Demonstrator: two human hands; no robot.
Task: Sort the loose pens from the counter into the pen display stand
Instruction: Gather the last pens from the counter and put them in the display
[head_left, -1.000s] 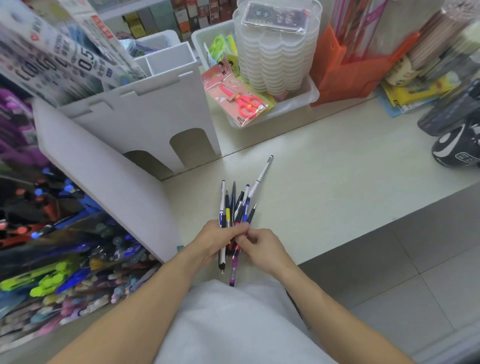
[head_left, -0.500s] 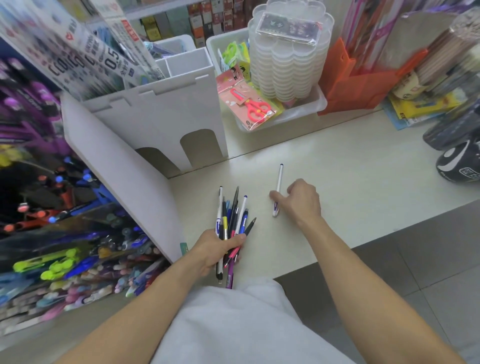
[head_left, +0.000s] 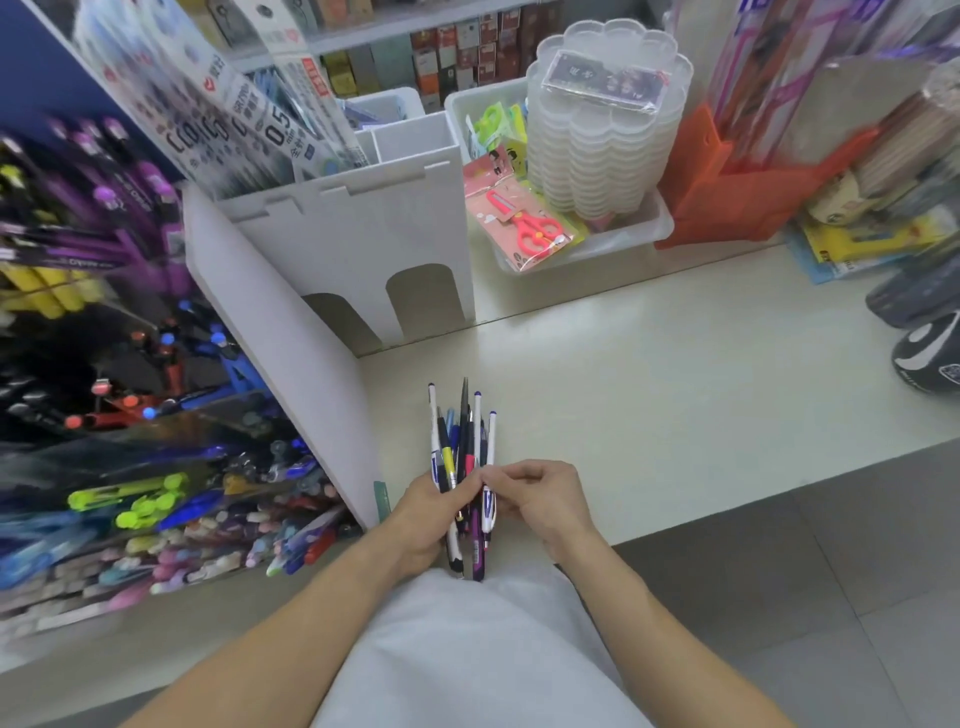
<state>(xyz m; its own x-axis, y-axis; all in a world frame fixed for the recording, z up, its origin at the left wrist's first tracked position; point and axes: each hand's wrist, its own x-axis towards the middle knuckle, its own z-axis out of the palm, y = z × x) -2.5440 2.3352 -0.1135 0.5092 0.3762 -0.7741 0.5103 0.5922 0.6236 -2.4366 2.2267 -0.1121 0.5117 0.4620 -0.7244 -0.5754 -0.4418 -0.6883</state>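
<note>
Here both hands, left hand (head_left: 427, 514) and right hand (head_left: 540, 499), grip the pens (head_left: 462, 457); stand header (head_left: 270, 130) reads "0.5".

You have two hands in view, your left hand (head_left: 426, 512) and your right hand (head_left: 540, 499), both on one bundle of pens (head_left: 462, 457); about eight pens, though the overlap hides the exact count. One pair of red scissors (head_left: 532, 228) lies in one white tray (head_left: 660, 228).

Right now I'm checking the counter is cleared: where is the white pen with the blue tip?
In the head view, the white pen is off the counter, on the right edge of the pen bundle held by the left hand, pinched by the right hand.
</note>
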